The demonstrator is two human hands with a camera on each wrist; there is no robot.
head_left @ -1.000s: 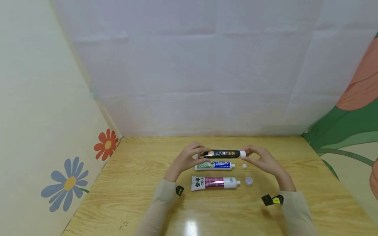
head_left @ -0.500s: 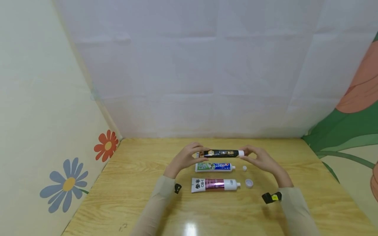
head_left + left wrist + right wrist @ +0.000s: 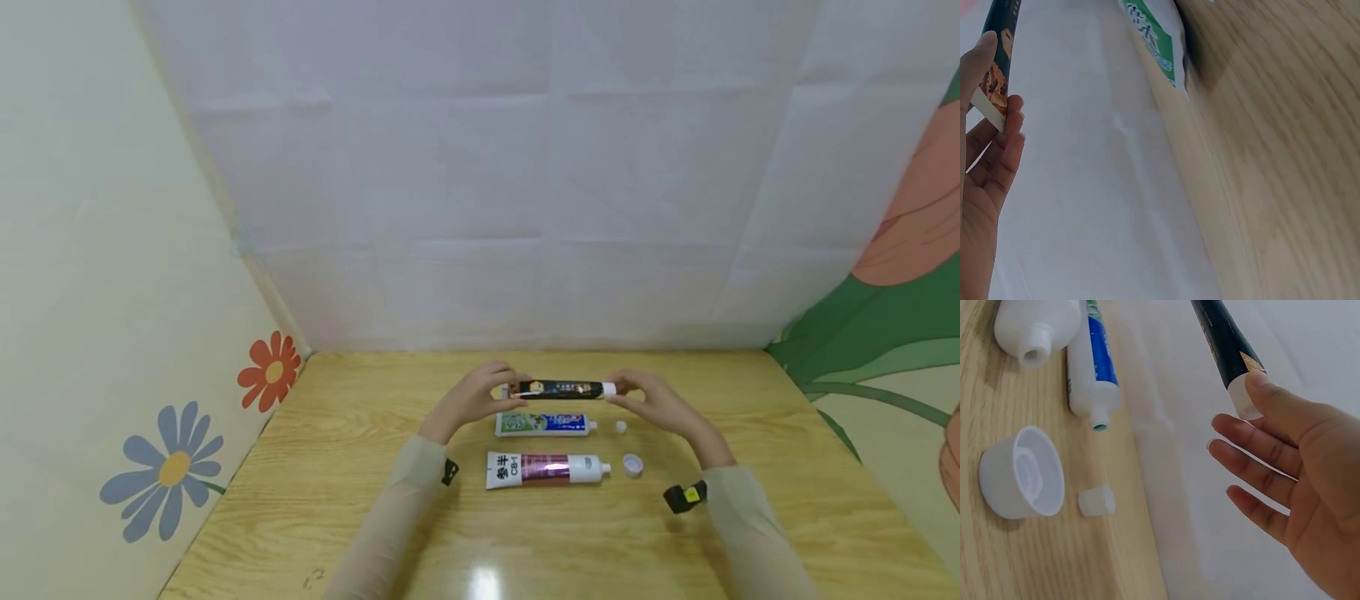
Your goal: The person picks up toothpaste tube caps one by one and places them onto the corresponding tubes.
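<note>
A black toothpaste tube (image 3: 566, 389) with gold print is held level above the table between both hands. My left hand (image 3: 474, 397) pinches its flat tail end, thumb on one side and fingers on the other. On the white cap (image 3: 1245, 397) at the tube's other end, the thumb and forefinger of my right hand (image 3: 660, 403) keep a pinch, while the remaining fingers spread loosely. Below it lies a blue and green toothpaste tube (image 3: 543, 425), nozzle bare, with a small white cap (image 3: 1096, 501) to its right. Nearer me is a larger pink and white toothpaste tube (image 3: 546, 469), also uncapped.
A wide white cap (image 3: 1021, 473) lies on its side by the pink tube's nozzle. The wooden table (image 3: 360, 517) meets a white sheet-covered wall (image 3: 450, 208) at the back. Painted walls with flowers stand at left and right.
The black tube and both hands have shifted slightly left. The right wrist has turned a little and its forearm has moved inward. Both hands keep their hold; the lying tubes stay put.
</note>
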